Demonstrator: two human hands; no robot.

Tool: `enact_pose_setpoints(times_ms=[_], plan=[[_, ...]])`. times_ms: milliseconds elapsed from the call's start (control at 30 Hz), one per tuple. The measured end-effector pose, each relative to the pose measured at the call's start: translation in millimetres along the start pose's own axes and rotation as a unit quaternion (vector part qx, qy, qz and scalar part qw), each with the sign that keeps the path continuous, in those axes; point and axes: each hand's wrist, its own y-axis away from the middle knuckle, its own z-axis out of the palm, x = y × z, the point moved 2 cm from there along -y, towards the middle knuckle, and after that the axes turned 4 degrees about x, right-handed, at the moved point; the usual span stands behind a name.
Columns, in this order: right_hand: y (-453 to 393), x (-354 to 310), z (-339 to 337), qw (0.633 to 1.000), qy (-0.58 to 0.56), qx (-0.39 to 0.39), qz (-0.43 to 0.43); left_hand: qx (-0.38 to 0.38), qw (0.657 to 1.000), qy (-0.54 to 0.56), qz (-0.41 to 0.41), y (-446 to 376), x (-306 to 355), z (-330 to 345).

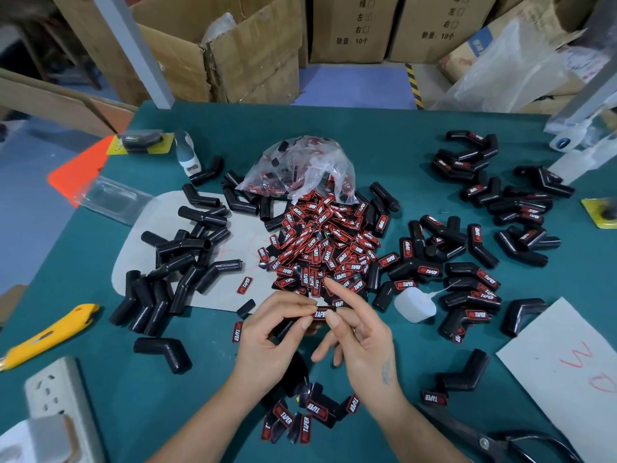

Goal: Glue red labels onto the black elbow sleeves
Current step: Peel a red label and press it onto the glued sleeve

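Nearest, between the forearms, a small heap of finished labels on black pieces. Just above, left hand curled, pinching one red label and what seems a black elbow sleeve under it — mostly hidden. Right hand pinching the same label at its other end, forefinger lifted straight. Advisable now: keep label flat and square along the sleeve, press from the middle outward, hold firm until set. Glue bottle lying just beside, to the right — within easy reach. Bare sleeves to the left, labelled sleeves to the right, loose label pile between, all on the green table.
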Motion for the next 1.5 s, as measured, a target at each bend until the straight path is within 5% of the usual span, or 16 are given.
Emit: enact_pose_setpoints(times_ms=[400, 1500], plan=[[2.0, 7.2, 0.9, 0.992, 0.096, -0.072, -0.036, -0.007, 1.000, -0.022, 0.002, -2.2, -4.0, 0.4], [-1.7, 13.0, 1.2, 0.989, 0.136, -0.022, -0.054, -0.001, 0.999, 0.031, 0.004, -2.9, -5.1, 1.7]])
